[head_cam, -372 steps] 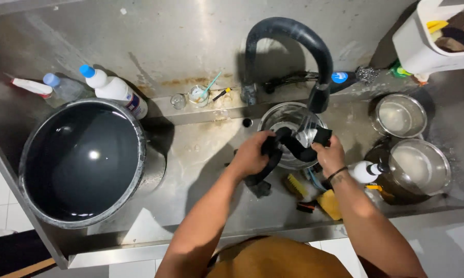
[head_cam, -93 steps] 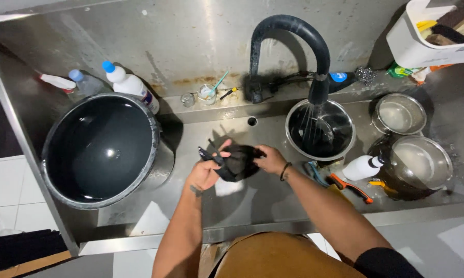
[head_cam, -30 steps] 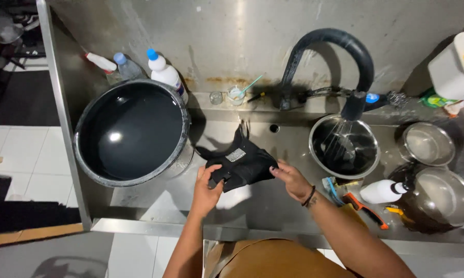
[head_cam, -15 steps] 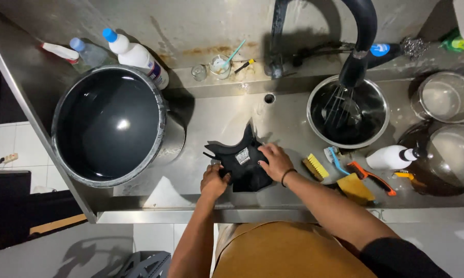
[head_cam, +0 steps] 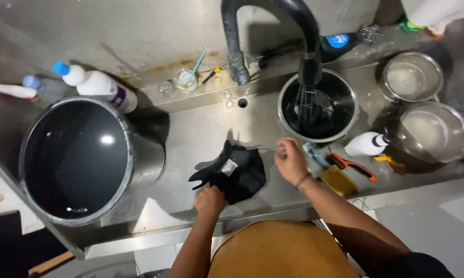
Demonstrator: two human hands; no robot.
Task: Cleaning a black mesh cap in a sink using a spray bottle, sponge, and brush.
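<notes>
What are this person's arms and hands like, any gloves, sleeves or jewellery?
No gloves: both hands are bare. The left hand and its forearm are uncovered, with nothing on the wrist. The right hand has a thin dark band round the wrist, and a dark sleeve covers the upper arm.

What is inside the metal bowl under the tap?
The bowl under the tap holds a wire whisk and dark contents. The tap's nozzle hides part of the whisk; the bowl's bottom cannot be seen.

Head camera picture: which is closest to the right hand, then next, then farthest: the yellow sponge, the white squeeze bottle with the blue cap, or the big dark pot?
From the right hand:
1. Yellow sponge, just beside it, on its right.
2. Big dark pot, far left in the steel sink.
3. White squeeze bottle with the blue cap, back left, slightly farther.
</notes>
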